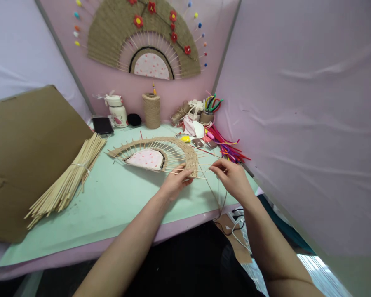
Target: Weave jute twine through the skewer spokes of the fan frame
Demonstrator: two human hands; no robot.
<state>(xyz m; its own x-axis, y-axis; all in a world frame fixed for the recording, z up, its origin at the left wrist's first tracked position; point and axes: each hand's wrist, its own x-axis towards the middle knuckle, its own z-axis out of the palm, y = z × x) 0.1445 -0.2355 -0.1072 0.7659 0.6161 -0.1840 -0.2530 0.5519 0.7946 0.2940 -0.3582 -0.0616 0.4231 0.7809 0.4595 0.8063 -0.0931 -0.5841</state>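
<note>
Weaving one fan point(160, 154) | left hand point(174, 183) on it | right hand point(231, 175) pinching twine point(218, 194)

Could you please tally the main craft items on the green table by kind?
Half-woven jute-and-stick fan under both hands, left hand, right hand: 1
Tied bundle of pale bamboo sticks: 1
Upright spool of brown jute twine: 1
Cup of coloured pipe cleaners: 1
Total: 4
</note>
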